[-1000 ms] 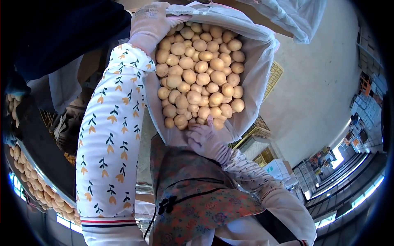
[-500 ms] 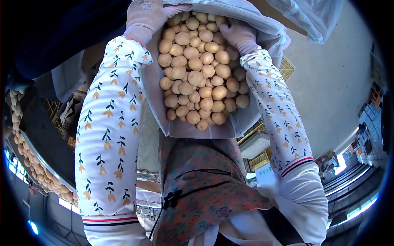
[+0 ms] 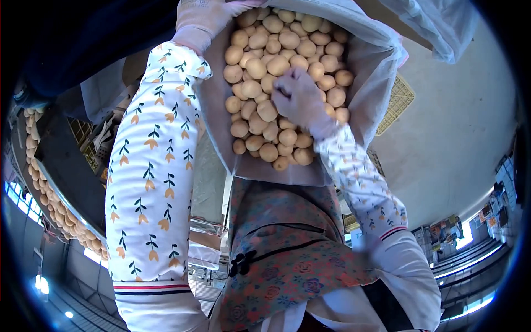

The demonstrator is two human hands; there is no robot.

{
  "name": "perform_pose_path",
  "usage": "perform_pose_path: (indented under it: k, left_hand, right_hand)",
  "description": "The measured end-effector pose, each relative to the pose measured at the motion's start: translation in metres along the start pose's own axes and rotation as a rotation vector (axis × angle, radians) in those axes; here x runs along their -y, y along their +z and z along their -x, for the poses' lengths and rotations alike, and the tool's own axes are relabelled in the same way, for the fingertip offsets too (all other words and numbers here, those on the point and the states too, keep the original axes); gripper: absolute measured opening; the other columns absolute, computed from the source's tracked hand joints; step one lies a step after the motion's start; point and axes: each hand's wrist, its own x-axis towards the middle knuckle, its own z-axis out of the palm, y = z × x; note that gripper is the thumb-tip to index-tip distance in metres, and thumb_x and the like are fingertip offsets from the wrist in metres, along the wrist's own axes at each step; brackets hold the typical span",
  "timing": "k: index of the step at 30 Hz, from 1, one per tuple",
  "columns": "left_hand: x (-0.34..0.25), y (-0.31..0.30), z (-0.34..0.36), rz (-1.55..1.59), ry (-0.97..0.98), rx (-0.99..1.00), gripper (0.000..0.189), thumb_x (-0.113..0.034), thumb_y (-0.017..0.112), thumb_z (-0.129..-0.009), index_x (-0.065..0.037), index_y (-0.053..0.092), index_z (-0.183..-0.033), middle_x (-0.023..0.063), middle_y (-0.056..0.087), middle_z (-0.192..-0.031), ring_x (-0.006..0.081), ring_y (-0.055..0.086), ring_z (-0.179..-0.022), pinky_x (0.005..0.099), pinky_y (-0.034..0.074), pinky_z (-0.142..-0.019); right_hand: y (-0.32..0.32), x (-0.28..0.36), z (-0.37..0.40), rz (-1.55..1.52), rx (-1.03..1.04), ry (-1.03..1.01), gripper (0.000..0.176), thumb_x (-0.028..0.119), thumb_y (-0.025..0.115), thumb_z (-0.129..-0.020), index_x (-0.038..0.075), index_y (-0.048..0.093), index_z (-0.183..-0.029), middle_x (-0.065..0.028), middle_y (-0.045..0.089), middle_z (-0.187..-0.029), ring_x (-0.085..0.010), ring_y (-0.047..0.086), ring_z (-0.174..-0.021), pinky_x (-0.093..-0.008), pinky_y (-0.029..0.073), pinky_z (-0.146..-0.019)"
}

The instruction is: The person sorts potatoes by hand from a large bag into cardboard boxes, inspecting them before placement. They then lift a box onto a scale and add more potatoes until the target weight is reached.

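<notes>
A box lined with pale plastic (image 3: 368, 88) is heaped with round, light brown produce (image 3: 257, 69) that looks like potatoes. My left hand (image 3: 202, 19), gloved, is at the upper left rim of the box, its fingers closed on the liner edge and partly cut off by the top of the view. Over the middle of the heap is my right hand (image 3: 298, 99), also gloved, with its fingers curled. Whether anything is inside those fingers is hidden.
On the left, a curved channel (image 3: 61, 216) carries many similar round pieces beside a dark panel (image 3: 66, 160). Yellow crates (image 3: 395, 105) show right of the box. Another plastic liner (image 3: 437, 25) hangs at the upper right. Someone in dark clothing (image 3: 99, 39) is at the upper left.
My right hand has moved from the upper right of the box down and left to the middle of the heap, and its fingers have curled. The box appears slightly further right.
</notes>
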Motion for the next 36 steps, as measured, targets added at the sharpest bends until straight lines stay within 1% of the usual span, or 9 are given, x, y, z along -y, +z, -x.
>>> perform_pose_path:
  k: [10,12,17,21,25,28,31,32,36]
  left_hand:
    - [0.004,0.009,0.002,-0.128,-0.039,-0.011,0.053,-0.059,0.078,-0.071,-0.008,0.075,-0.083,0.0172,0.069,-0.081,0.0356,0.068,-0.081,0.0445,0.053,-0.075]
    - [0.004,0.008,0.003,-0.128,-0.043,-0.014,0.053,-0.059,0.078,-0.071,-0.008,0.074,-0.082,0.0172,0.069,-0.081,0.0355,0.068,-0.08,0.0446,0.053,-0.075]
    - [0.006,0.007,0.001,-0.14,-0.014,-0.021,0.051,-0.058,0.078,-0.071,-0.008,0.075,-0.082,0.0171,0.07,-0.08,0.0354,0.068,-0.079,0.0445,0.052,-0.074]
    - [0.004,-0.001,0.002,-0.049,-0.026,0.051,0.049,-0.058,0.077,-0.071,-0.01,0.076,-0.084,0.0167,0.07,-0.08,0.0353,0.068,-0.079,0.0445,0.052,-0.073]
    - [0.004,0.001,0.003,-0.1,-0.025,-0.005,0.05,-0.058,0.077,-0.071,-0.01,0.076,-0.085,0.017,0.07,-0.08,0.0353,0.068,-0.079,0.0443,0.052,-0.073]
    - [0.017,0.006,0.0,-0.164,0.006,0.005,0.054,-0.063,0.072,-0.073,-0.013,0.076,-0.093,0.0155,0.071,-0.086,0.0347,0.068,-0.084,0.0442,0.052,-0.076]
    - [0.031,0.011,-0.005,-0.295,0.041,0.063,0.064,-0.074,0.063,-0.077,-0.018,0.075,-0.106,0.0138,0.073,-0.095,0.0353,0.068,-0.095,0.0445,0.052,-0.082]
    - [0.026,0.01,-0.006,-0.331,0.002,0.148,0.049,-0.061,0.065,-0.084,-0.019,0.074,-0.107,0.0153,0.072,-0.097,0.0346,0.069,-0.093,0.0448,0.054,-0.082]
    - [0.026,0.01,-0.004,-0.21,-0.021,0.13,0.06,-0.07,0.066,-0.078,-0.018,0.076,-0.106,0.0149,0.073,-0.097,0.0364,0.068,-0.093,0.044,0.053,-0.082]
  right_hand:
    - [0.005,0.028,0.102,-0.001,-0.043,-0.261,0.023,0.018,0.067,-0.08,0.009,0.064,-0.101,-0.0098,0.06,-0.084,-0.0314,0.056,-0.08,-0.0446,0.045,-0.077]
    - [0.022,0.041,0.091,-0.015,-0.156,-0.208,0.023,0.019,0.065,-0.084,0.008,0.064,-0.104,-0.0091,0.06,-0.082,-0.0311,0.057,-0.077,-0.0447,0.045,-0.077]
    - [0.068,0.069,-0.053,0.372,0.232,0.017,0.03,0.018,0.063,-0.088,0.013,0.057,-0.117,-0.0095,0.067,-0.092,-0.0289,0.066,-0.084,-0.0408,0.051,-0.066]
    - [0.083,0.062,-0.079,0.44,0.364,0.145,0.035,0.019,0.065,-0.086,0.021,0.056,-0.12,-0.0069,0.068,-0.1,-0.0278,0.068,-0.096,-0.0434,0.052,-0.074]
    - [0.081,0.048,-0.056,0.419,0.044,-0.111,0.031,0.027,0.068,-0.085,0.021,0.059,-0.114,-0.0104,0.066,-0.092,-0.0296,0.066,-0.086,-0.0411,0.053,-0.07]
    - [0.039,0.051,-0.044,-0.311,0.182,0.138,0.037,0.027,0.071,-0.085,0.019,0.059,-0.119,-0.0068,0.064,-0.097,-0.0249,0.063,-0.089,-0.0359,0.052,-0.073]
    - [-0.002,0.046,-0.007,-0.907,0.21,0.209,0.048,0.026,0.071,-0.085,0.005,0.057,-0.126,-0.0042,0.062,-0.097,-0.013,0.061,-0.089,-0.0282,0.05,-0.077]
    - [-0.012,0.049,0.012,-1.088,0.216,0.217,0.048,0.023,0.069,-0.086,0.004,0.055,-0.128,-0.0042,0.062,-0.099,-0.0127,0.06,-0.091,-0.0274,0.05,-0.078]
    - [-0.052,0.06,0.07,-1.62,0.214,0.207,0.049,0.013,0.063,-0.09,0.003,0.048,-0.135,-0.0051,0.06,-0.105,-0.0119,0.06,-0.096,-0.025,0.051,-0.083]
